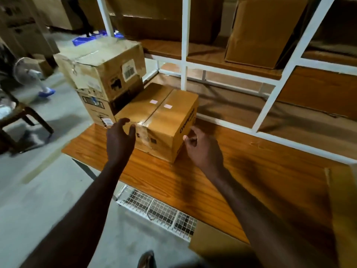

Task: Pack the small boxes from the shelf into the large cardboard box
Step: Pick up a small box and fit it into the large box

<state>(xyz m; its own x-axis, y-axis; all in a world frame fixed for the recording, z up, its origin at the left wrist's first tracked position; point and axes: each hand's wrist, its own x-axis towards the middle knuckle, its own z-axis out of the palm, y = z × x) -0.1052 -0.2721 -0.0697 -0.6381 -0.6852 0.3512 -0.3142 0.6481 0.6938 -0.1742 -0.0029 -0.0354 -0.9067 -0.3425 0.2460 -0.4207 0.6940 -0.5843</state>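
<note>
A grey concrete floor (38,190) runs under a wood-grain tabletop (241,180) backed by a white-framed shelf unit (184,45), with a dark wooden chair (21,117), a standing fan (25,71) and blue trays (85,40) beyond.

A wooden surface (251,171) with an orange grain fills the middle of the view. Under its near edge sits a white wire basket (158,211). To the left lies a grey concrete floor (48,190), with a dark wooden chair (21,117) standing on it at the far left. Beyond the chair a white pedestal fan (25,71) leans near a blue shoe cover (46,93). Farther back, blue plastic trays (85,40) lie on the floor beside a standing person's dark trouser legs (85,18). A dark shoe tip (146,259) shows at the bottom edge.
</note>
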